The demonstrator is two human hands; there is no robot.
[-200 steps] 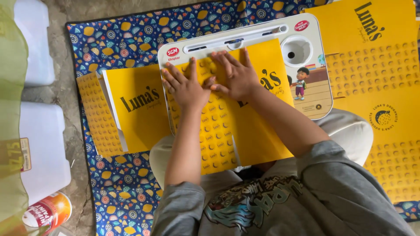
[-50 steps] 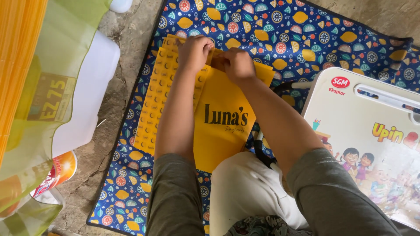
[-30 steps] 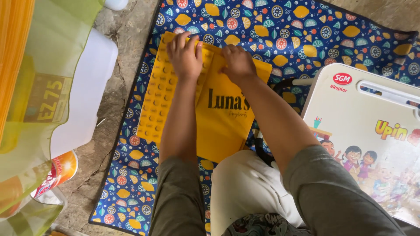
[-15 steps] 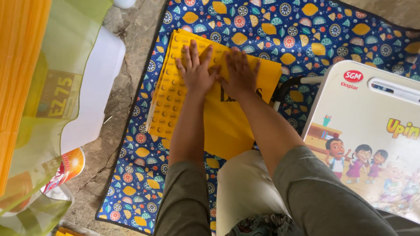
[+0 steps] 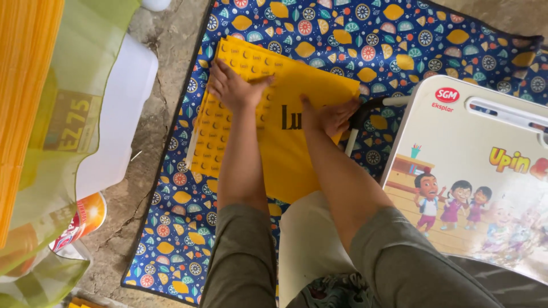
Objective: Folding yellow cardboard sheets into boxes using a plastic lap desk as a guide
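Observation:
A stack of flat yellow cardboard box blanks (image 5: pixel 288 157) lies on a blue patterned mat (image 5: pixel 394 43) in front of my knees. My left hand (image 5: pixel 233 85) rests flat with fingers spread on the stack's left side, over its dotted flap. My right hand (image 5: pixel 330 114) presses on the stack's right edge, fingers curled over it toward the mat. Neither hand lifts anything.
A small white lap table (image 5: pixel 474 171) with cartoon pictures stands at the right, its dark leg (image 5: pixel 365 111) close to my right hand. White plastic containers (image 5: pixel 117 114) sit on the stone floor at the left, beside a green mesh bag (image 5: pixel 43 142) and an orange tin (image 5: pixel 85 217).
My hands, side by side on the stack's middle half a second ago, have spread apart: the left toward the upper left, the right to the right edge.

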